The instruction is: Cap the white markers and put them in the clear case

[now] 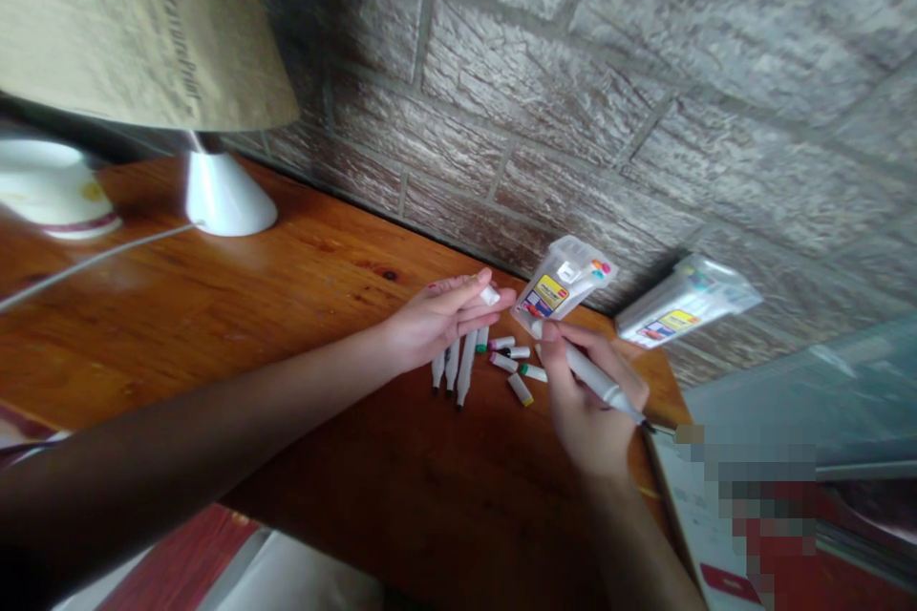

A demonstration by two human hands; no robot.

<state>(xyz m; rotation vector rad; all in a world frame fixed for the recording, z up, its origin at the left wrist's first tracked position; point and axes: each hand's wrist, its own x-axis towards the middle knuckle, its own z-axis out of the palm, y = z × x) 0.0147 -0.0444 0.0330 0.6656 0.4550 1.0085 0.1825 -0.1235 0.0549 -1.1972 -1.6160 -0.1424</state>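
In my left hand (448, 315) a small white marker cap (490, 294) is pinched between thumb and fingers. My right hand (591, 401) grips a white marker (591, 372), its dark tip pointing down to the right. Below my left hand several uncapped white markers (465, 372) lie side by side, dark tips toward me. Loose caps with coloured ends, such as a yellow-ended cap (521, 390), are scattered between my hands. Just behind them stands a clear plastic marker case (563, 282) with a yellow label; a few coloured ends show at its upper right.
A second clear case (684, 305) of markers stands farther right against the brick wall (544, 67). On the left are a lamp with a white base (227, 196), its cord (100, 258) and a white cup (53, 186). A white box (688, 496) borders the wooden table (322, 258) at right.
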